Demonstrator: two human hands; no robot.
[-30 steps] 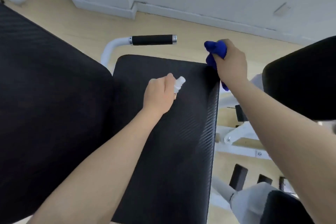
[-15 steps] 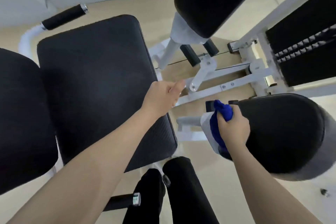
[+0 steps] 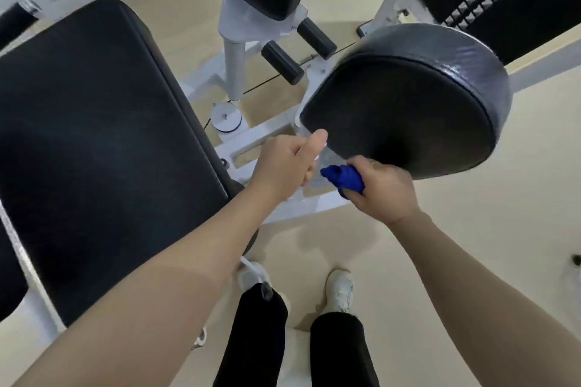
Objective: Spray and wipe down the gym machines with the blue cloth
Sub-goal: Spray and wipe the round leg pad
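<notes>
Head view:
Right hand [image 3: 382, 190]: fingers clamped round the cloth [image 3: 344, 178], which sticks out leftward, just under the pad [image 3: 405, 104] edge.
Left hand [image 3: 287, 165]: fingers curled on a barely visible sprayer [image 3: 317, 166], thumb up, near the cloth.
Seat [image 3: 94, 135]: left of both hands.

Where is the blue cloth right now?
In the head view, the bunched blue cloth sits just right of centre, gripped in the right hand, below the near edge of the round black pad.

Floor [image 3: 471, 229] under the gym machine

A pale wooden floor is seen, on which the white machine frame [image 3: 251, 141] stands; two white shoes [image 3: 341, 291] are planted on it near the frame, beside the black seat pad [image 3: 94, 135].
</notes>
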